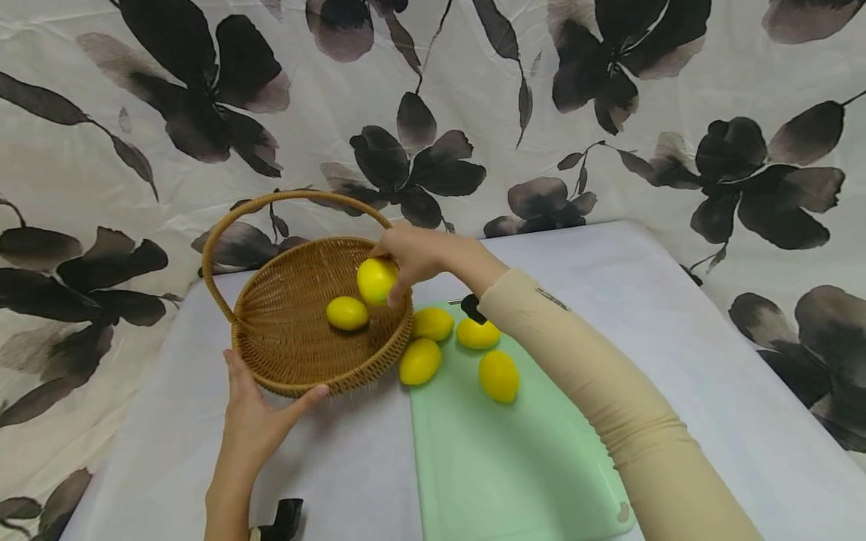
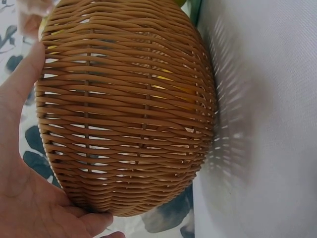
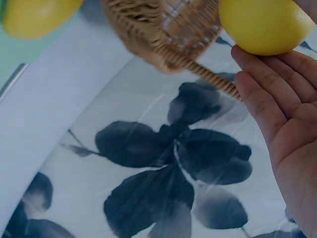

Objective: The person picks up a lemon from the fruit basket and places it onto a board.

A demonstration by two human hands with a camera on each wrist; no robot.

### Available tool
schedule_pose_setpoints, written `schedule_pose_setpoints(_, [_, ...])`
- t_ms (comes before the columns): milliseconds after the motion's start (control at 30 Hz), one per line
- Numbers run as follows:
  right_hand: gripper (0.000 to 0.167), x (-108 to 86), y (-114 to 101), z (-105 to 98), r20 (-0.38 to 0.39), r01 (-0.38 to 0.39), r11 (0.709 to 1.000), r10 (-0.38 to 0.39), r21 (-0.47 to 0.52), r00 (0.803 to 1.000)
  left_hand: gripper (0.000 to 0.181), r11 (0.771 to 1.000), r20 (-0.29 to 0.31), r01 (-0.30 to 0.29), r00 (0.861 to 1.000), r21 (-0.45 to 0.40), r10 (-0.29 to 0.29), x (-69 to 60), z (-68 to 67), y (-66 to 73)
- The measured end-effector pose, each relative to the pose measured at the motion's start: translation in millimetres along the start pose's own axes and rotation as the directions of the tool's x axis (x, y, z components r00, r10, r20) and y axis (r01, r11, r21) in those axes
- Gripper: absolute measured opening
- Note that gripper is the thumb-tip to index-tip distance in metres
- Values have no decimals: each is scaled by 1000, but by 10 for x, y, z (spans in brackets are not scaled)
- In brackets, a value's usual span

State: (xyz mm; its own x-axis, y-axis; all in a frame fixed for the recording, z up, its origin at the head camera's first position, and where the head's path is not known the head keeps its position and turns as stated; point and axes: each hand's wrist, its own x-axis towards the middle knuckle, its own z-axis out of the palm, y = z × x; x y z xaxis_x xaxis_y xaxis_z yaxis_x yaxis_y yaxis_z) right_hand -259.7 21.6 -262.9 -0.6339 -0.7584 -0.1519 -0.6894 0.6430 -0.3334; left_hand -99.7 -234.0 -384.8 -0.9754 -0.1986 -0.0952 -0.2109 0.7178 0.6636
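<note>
A brown wicker basket (image 1: 291, 353) with a tall hoop handle is tilted on the table in the head view. One lemon (image 1: 347, 313) lies inside it. My left hand (image 1: 253, 424) holds the basket's near left rim, thumb along the front edge; the left wrist view shows that hand (image 2: 29, 193) against the woven side (image 2: 129, 114). Over the basket's right part, my right hand (image 1: 422, 259) grips another lemon (image 1: 376, 281) between thumb and fingers. In the right wrist view the fingers (image 3: 267, 82) lie against this lemon (image 3: 265, 25), near the handle (image 3: 213, 79).
A pale green cutting board (image 1: 501, 458) lies right of the basket on a white-covered table (image 1: 338, 473). Several loose lemons (image 1: 499, 376) are at its far end, one of them (image 1: 420, 361) close beside the basket. Floral cloth (image 1: 514, 113) hangs behind.
</note>
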Motion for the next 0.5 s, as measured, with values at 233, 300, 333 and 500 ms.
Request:
schedule_pose_setpoints(233, [74, -192, 153, 97, -31, -6, 999, 7, 38, 999, 137, 1000, 11, 17, 1000, 10, -17, -10, -2, 1])
schedule_pose_setpoints(300, [73, -250, 191, 118, -41, -5, 998, 7, 55, 999, 137, 1000, 14, 19, 1000, 10, -19, -8, -4, 3])
schedule_pose_setpoints(333, [72, -281, 209, 128, -45, -3, 998, 6, 62, 999, 137, 1000, 14, 18, 1000, 11, -18, -8, -6, 6])
schedule_pose_setpoints(500, [67, -453, 290, 192, -65, 10, 996, -4, 88, 998, 137, 1000, 16, 9, 1000, 12, -9, -7, -15, 38])
